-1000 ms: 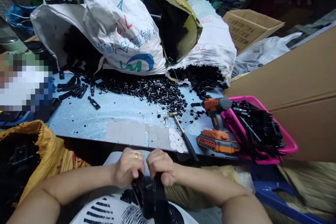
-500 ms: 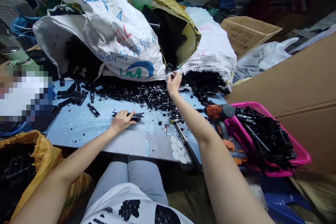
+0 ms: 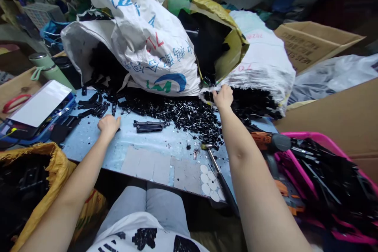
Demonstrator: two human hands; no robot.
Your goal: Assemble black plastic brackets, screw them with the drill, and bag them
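Left hand (image 3: 108, 125): resting low at the blue tabletop (image 3: 122, 141), fingers curling, thumb standing apart; a loose black part (image 3: 119, 129) is peeking out just beside it, and whether the hand is gripping it cannot be told.
Right hand (image 3: 223, 96): lying at the frayed mouth of a white woven sack (image 3: 260, 55), fingers bending down; whether they are pinching a part or only the edge cannot be told.
Slotted black brackets (image 3: 149, 126), two: lying lengthwise between the hands, nearer the left.
Small black pieces with metal pins (image 3: 189, 114): heaping between the hands.
Hammer (image 3: 226, 189): lying nearer the wearer than the right hand.
Step, by judgement: collecting parts on both sides; the next move is seemingly calling for a sure fingertip hold on single pieces.
Writing: left of the right hand, a printed sack (image 3: 174, 63) is bearing blue Chinese characters, apparently including 配合, a red "71" and a crescent emblem. The woven sack is showing "702" and "70". Beyond, rightward, a carton (image 3: 304, 47) is reading "MEAS", the rest blurring.
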